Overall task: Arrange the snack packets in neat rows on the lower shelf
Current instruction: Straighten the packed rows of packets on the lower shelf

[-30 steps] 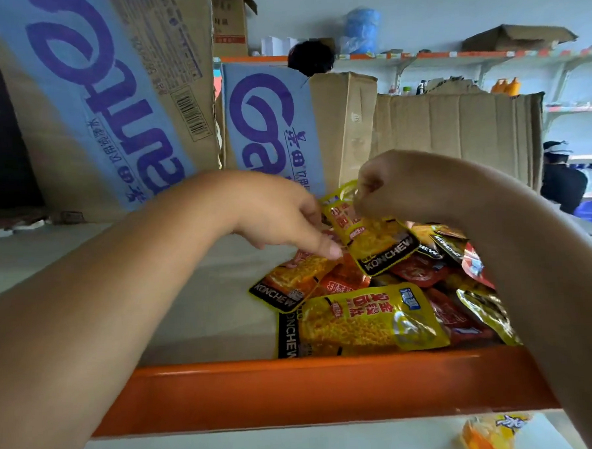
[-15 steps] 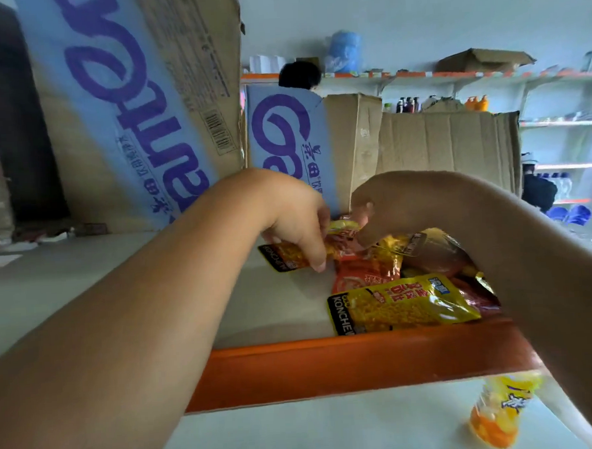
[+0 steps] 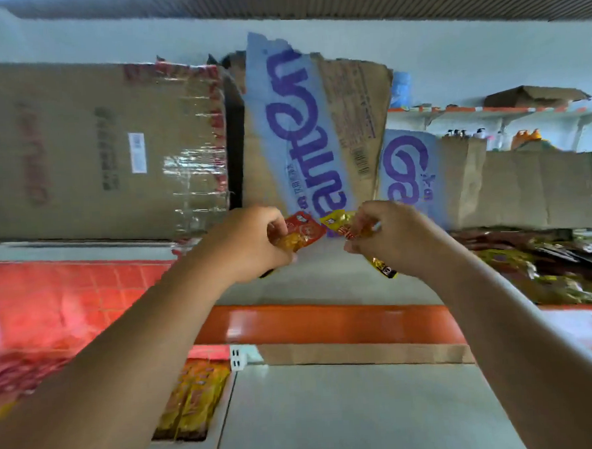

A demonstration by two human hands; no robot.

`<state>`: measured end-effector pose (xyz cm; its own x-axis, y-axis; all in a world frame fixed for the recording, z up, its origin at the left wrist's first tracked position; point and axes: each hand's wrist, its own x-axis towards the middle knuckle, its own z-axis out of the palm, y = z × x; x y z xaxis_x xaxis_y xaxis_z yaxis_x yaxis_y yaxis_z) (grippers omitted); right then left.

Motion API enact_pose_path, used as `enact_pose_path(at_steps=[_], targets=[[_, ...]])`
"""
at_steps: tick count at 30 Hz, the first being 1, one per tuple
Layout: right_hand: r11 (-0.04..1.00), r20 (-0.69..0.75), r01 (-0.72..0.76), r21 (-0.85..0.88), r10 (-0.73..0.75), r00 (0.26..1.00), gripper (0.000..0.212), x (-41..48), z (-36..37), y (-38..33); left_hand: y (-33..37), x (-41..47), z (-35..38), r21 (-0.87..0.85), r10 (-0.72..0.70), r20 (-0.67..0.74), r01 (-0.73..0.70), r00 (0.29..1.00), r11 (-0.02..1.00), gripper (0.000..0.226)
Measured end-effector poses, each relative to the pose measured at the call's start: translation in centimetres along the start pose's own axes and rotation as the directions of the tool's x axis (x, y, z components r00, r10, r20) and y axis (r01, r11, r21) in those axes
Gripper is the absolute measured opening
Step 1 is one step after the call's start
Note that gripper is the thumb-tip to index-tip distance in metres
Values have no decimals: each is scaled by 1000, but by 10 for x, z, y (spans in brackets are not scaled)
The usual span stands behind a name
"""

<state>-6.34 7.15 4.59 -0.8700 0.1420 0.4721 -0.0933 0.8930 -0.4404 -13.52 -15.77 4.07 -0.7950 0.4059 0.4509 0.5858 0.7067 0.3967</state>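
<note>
Left grip (image 3: 251, 244) curled round red packet (image 3: 300, 234), right grip (image 3: 391, 240) pinching yellow packet (image 3: 335, 220)

A: Which colours mark the 2 held items?
B: The left hand (image 3: 251, 245) holds the red packet (image 3: 302, 233), red above and orange below. The right hand (image 3: 395, 241) holds the yellow packet (image 3: 335, 220), yellow with red print and a black end.
A: And the cartons behind?
B: The tall carton (image 3: 304, 138) is brown with a pale blue panel and purple lettering; the short carton (image 3: 408, 170) repeats that scheme. The taped carton (image 3: 95, 149) is plain brown, edged with red-printed tape.
A: The shelf?
B: The shelf (image 3: 325, 288) is grey, its front lip (image 3: 327, 322) glossy orange. The wrapped pack (image 3: 68, 298) at left is red with a fine grid.
</note>
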Motion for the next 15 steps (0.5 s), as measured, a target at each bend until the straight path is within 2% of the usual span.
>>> enact_pose_path(at_steps=[6,10,15], targets=[[984,69,101,146,-112,991,24,-3,90,-123,-111,-76,-67,-25,-132,-204,130,970,991,26],[953,70,185,239,-207,976,29,-3,139,-201,-172,-124,-107,-34,-217,-254,216,943,976,27],[928,108,238,285,-278,954,21,-4,185,-271,-231,-172,-138,-36,-288,-338,294,896,955,28]])
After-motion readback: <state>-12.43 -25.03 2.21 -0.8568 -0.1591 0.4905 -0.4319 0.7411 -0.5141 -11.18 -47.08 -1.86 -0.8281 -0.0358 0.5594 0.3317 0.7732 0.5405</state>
